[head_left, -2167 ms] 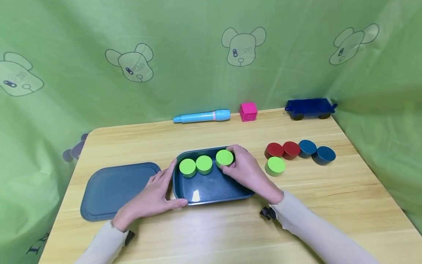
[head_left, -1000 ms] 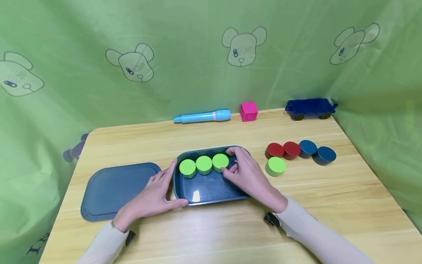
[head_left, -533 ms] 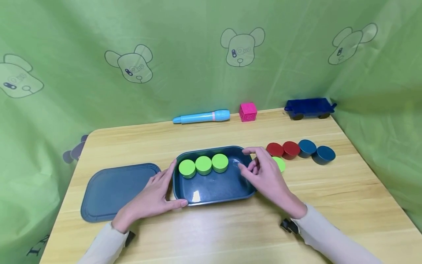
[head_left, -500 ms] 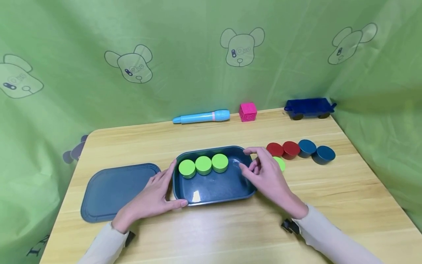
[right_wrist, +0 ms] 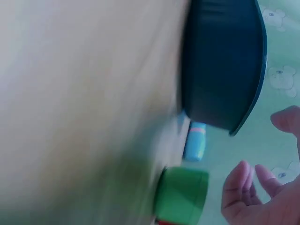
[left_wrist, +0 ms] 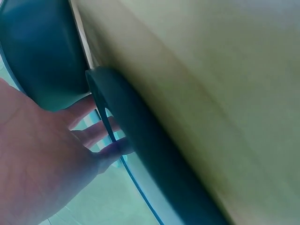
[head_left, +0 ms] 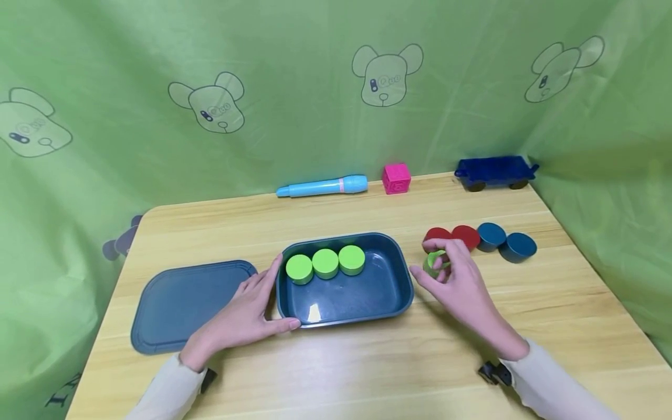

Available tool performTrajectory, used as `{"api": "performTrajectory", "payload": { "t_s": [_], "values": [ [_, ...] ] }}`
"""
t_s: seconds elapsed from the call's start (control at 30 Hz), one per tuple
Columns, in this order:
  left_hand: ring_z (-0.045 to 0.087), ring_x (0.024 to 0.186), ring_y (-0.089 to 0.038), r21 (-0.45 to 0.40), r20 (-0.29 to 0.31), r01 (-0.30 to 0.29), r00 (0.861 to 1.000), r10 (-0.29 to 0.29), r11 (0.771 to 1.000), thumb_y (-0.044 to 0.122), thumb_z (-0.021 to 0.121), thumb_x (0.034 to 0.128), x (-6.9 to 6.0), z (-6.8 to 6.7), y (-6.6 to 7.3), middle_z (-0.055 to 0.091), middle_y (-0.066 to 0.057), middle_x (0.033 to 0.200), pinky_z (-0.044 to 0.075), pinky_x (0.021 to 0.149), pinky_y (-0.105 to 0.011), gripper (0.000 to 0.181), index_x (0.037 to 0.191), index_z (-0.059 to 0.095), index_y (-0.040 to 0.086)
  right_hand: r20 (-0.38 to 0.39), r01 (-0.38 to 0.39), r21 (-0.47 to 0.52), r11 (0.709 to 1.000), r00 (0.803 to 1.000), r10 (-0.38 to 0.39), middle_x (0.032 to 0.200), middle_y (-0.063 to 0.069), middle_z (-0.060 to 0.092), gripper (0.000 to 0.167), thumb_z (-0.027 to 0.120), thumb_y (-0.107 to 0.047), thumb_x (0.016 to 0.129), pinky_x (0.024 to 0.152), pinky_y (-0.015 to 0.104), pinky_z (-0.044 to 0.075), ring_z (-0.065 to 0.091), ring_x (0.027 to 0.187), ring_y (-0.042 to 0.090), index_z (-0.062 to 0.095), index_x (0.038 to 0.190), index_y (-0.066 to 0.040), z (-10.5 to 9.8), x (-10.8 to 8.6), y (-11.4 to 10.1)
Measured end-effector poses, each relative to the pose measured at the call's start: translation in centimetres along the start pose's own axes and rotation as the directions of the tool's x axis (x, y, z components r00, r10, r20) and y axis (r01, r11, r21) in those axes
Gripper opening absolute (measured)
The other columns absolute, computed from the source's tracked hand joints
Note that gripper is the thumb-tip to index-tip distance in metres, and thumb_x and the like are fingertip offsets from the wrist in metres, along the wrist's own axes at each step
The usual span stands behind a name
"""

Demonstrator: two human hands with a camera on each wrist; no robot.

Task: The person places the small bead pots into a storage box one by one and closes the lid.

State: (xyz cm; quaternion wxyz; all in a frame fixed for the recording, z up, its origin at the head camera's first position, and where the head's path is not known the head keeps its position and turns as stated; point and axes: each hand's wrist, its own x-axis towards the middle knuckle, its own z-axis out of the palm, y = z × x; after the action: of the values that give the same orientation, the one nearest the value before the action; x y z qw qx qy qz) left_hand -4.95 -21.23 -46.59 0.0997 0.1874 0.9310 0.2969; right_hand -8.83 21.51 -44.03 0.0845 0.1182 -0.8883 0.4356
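In the head view a dark blue tray (head_left: pixel 341 300) holds three green discs in a row, among them a middle one (head_left: pixel 325 263). The left hand (head_left: pixel 238 315) rests against the tray's left end, thumb at its front corner. Right of the tray the right hand (head_left: pixel 464 286) hovers with thumb and fingers apart, partly hiding a fourth green disc (head_left: pixel 430 265). In the right wrist view this green disc (right_wrist: pixel 182 196) stands on the table, apart from the fingers of the right hand (right_wrist: pixel 267 197). The left wrist view shows the left hand (left_wrist: pixel 51 150) by the tray wall (left_wrist: pixel 42 51).
A flat blue lid (head_left: pixel 184 303) lies left of the tray. Red discs (head_left: pixel 465 237) and blue discs (head_left: pixel 517 247) stand at the right. Along the back edge are a light blue pen-like object (head_left: pixel 322 186), a pink cube (head_left: pixel 396 178) and a blue toy wagon (head_left: pixel 494 172).
The right hand let go of the third green disc beside the other two in the tray and has moved right to the green disc outside. The left hand has stayed in place.
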Motion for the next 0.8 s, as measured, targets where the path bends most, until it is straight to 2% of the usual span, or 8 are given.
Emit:
{"api": "performTrajectory", "payload": {
  "t_s": [0.17,0.37,0.57,0.8],
  "values": [
    [0.025,0.16,-0.049,0.011,-0.004,0.002,1.0,-0.002,1.0,0.081,0.071,0.0896,-0.1,0.1,-0.1,0.024,-0.013,0.178,0.014,0.126,-0.07,0.127,0.176,-0.007,0.032,0.007,-0.063,-0.073,0.995,0.998,0.063,0.121,0.016,0.05,0.058,0.091,-0.021,0.093,0.068,0.016,0.047,0.054,0.091,0.025,0.061,0.14,-0.003,-1.1,-0.6,1.4],
    [0.027,0.159,-0.048,0.019,-0.014,-0.01,1.0,0.01,1.0,0.081,0.07,0.0897,0.1,0.2,-0.1,0.024,-0.012,0.178,0.015,0.125,-0.07,0.126,0.176,-0.008,0.033,-0.003,-0.119,-0.148,0.982,0.993,0.12,0.127,0.019,0.046,0.068,0.091,-0.028,0.093,0.073,0.021,0.043,0.054,0.095,0.027,0.056,0.144,0.0,-1.9,-0.9,2.7],
    [0.029,0.159,-0.046,0.017,-0.024,-0.021,0.999,0.022,1.0,0.081,0.071,0.0893,0.2,0.1,-0.1,0.024,-0.009,0.178,0.018,0.124,-0.069,0.127,0.177,-0.006,0.03,0.022,-0.151,-0.148,0.977,0.987,0.156,0.132,0.025,0.047,0.075,0.09,-0.03,0.094,0.074,0.019,0.044,0.057,0.098,0.03,0.051,0.147,0.005,-2.0,-0.7,3.8],
    [0.032,0.158,-0.043,0.026,-0.022,-0.018,1.0,0.019,1.0,0.082,0.071,0.0889,0.2,0.1,-0.1,0.026,-0.011,0.177,0.022,0.123,-0.068,0.128,0.177,-0.006,0.031,0.069,-0.172,-0.127,0.977,0.981,0.182,0.128,0.025,0.05,0.071,0.09,-0.024,0.094,0.076,0.02,0.043,0.055,0.097,0.03,0.052,0.143,0.012,-1.8,-0.1,4.9]
  ]
}}
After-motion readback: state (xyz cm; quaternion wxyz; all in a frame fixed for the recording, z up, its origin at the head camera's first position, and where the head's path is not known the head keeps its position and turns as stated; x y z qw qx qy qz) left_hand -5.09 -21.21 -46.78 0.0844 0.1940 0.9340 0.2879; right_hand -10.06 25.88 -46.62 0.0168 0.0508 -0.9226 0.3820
